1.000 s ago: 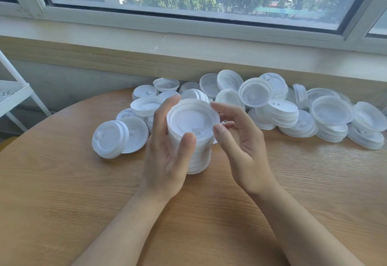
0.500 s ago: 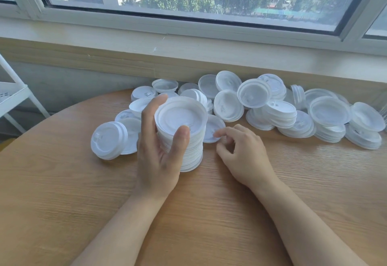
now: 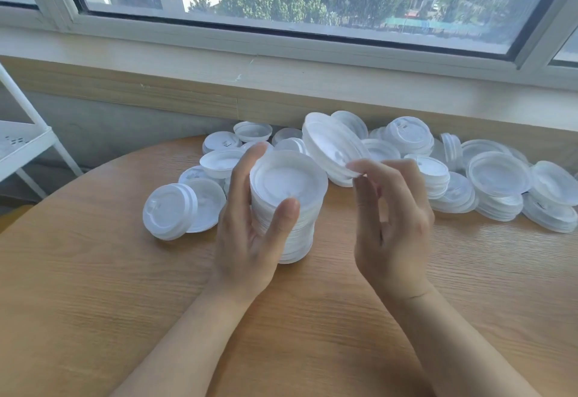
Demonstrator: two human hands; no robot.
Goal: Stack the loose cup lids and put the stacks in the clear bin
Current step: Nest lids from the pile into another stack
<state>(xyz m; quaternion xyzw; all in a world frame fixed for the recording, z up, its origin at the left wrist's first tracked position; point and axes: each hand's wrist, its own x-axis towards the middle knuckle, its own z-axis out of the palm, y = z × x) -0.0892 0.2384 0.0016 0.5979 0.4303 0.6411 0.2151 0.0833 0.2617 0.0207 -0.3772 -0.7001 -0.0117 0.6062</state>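
My left hand [image 3: 250, 227] grips a tall stack of white cup lids [image 3: 289, 196] that stands on the round wooden table [image 3: 93, 287], thumb in front and fingers behind. My right hand [image 3: 391, 218] pinches a small bunch of lids [image 3: 331, 149] by its edge and holds it tilted in the air, just right of and above the stack. Several loose lids and short stacks [image 3: 497, 183] lie along the table's far side. No clear bin is in view.
A lid on its side [image 3: 170, 210] leans against others left of the stack. The windowsill wall [image 3: 281, 93] runs right behind the pile. A white rack [image 3: 22, 143] stands off the table at the left. Bare tabletop lies in front of my hands.
My right hand went down to the table beside the stack, picked up a bunch of lids and has raised it. The left hand keeps hold of the tall stack.
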